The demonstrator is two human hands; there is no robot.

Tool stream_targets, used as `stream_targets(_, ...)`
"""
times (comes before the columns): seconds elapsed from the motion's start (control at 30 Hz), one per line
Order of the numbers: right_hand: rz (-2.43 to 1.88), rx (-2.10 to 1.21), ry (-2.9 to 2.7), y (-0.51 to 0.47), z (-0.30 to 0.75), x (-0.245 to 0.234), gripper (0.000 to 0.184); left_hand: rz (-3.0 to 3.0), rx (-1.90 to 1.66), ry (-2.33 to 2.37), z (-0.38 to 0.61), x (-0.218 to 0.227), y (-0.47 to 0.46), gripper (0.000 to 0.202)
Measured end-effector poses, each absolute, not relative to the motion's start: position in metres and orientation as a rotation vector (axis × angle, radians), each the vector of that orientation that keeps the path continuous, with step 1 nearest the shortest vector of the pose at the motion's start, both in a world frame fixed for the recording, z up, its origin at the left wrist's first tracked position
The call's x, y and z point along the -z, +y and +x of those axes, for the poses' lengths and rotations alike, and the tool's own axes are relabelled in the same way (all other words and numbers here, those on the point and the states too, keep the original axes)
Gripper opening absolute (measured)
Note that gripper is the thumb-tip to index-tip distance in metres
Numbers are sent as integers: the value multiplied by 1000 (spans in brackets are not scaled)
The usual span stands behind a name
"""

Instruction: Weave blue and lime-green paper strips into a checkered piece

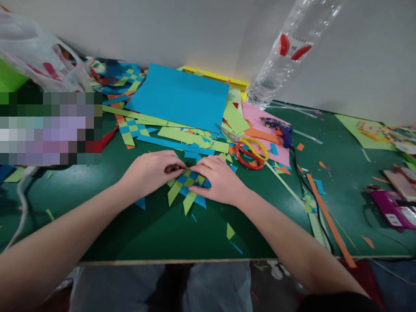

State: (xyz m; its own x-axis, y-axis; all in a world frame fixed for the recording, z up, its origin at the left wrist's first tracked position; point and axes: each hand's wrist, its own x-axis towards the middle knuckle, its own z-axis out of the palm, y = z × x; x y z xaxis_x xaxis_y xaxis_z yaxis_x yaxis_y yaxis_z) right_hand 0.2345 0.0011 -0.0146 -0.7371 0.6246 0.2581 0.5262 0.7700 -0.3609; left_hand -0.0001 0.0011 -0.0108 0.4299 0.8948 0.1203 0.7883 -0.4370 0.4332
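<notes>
A woven piece of blue and light green paper strips (191, 181) lies on the green table, its pointed strip ends turned towards me. My left hand (154, 173) pinches at its upper left edge, thumb and forefinger pressed together around a bit too small to make out clearly, likely a strip end of the weave. Over the right side of the weave lies my right hand (217, 180), its forefinger meeting the left fingertips and its thumb stretched apart across the strips. The hand covers part of the weave.
Behind the hands are a blue sheet (182, 95), scissors (250, 151) with red and yellow handles, and many paper scraps. A glue gun (281, 130) lies on pink paper, its cord running forward. A plastic bottle (282, 56) leans at the wall. A purple box (394, 208) stands right.
</notes>
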Motion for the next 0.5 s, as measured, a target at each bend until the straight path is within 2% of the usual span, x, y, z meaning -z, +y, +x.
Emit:
stream_targets(0.23, -876, -385, -2586, 1, 234, 14, 40, 2412, -465, 1406, -3, 12, 1, 25)
stream_targets(0.5, -880, -394, -2593, 1, 234, 14, 39, 2440, -477, 1368, -2, 12, 1, 28)
